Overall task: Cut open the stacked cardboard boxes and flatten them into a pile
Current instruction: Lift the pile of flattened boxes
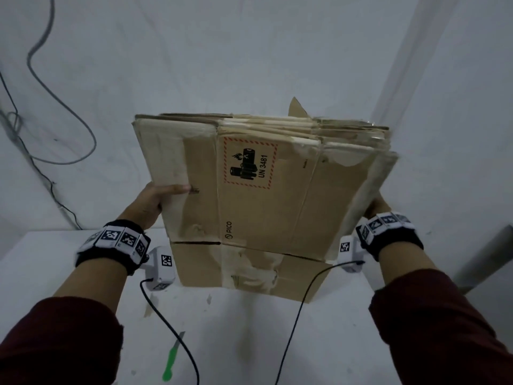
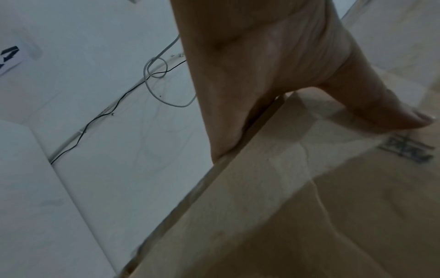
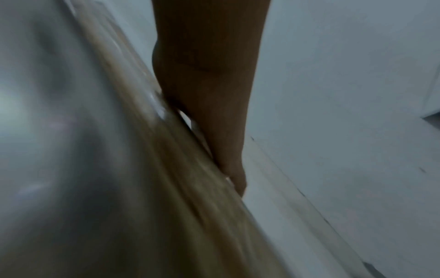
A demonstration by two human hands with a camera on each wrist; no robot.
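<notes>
A thick stack of flattened cardboard boxes [image 1: 277, 190], its top sheet printed with a UN 3481 battery label, is tilted up off the table. My left hand [image 1: 158, 198] grips its left edge. In the left wrist view the thumb [image 2: 381, 109] lies on the top sheet [image 2: 285, 206] and the fingers go under the edge. My right hand [image 1: 374, 208] holds the right edge, mostly hidden behind the stack. The right wrist view is blurred and shows that hand [image 3: 209, 94] lying along the layered edge [image 3: 166, 188]. Under the stack's near end sits another brown box [image 1: 249, 270].
A green-handled cutter [image 1: 172, 357] lies on the white table [image 1: 55, 259] near its front, between the two wrist-camera cables. Grey and black cables [image 1: 55, 107] hang on the white wall at the left. A grey post [image 1: 485, 259] stands off the table's right edge.
</notes>
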